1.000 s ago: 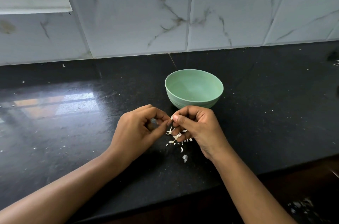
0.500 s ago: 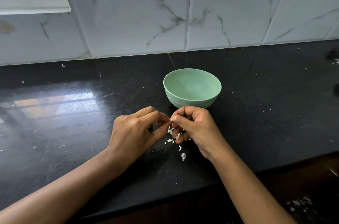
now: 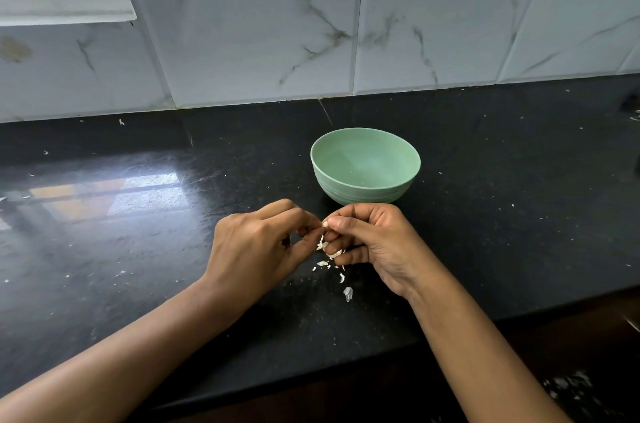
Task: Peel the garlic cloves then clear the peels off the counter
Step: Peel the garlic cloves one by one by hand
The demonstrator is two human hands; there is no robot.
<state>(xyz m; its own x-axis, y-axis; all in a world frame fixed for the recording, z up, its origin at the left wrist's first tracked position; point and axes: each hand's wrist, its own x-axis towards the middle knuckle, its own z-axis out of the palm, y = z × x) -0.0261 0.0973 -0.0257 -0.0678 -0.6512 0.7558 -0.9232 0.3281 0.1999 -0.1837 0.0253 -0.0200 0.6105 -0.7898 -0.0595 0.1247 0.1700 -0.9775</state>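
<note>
Both hands meet just in front of a green bowl point(image 3: 365, 166) on the black counter point(image 3: 138, 249). My left hand point(image 3: 256, 246) and my right hand point(image 3: 374, 242) pinch a small garlic clove point(image 3: 325, 224) between their fingertips; most of the clove is hidden by the fingers. A strip of pale peel point(image 3: 321, 244) hangs below the fingers. Several loose peel bits point(image 3: 341, 277) lie on the counter under the hands, with a larger flake point(image 3: 347, 293) nearer the front edge. The bowl looks empty.
A marble-tiled wall point(image 3: 381, 24) stands behind the counter, with a window ledge point(image 3: 62, 7) at the upper left. Tiny white specks are scattered over the counter. The counter's front edge point(image 3: 346, 374) runs below my forearms, dark floor beyond.
The hands stay together at the clove, shifting only slightly. A strip of peel now hangs lower between the fingers.
</note>
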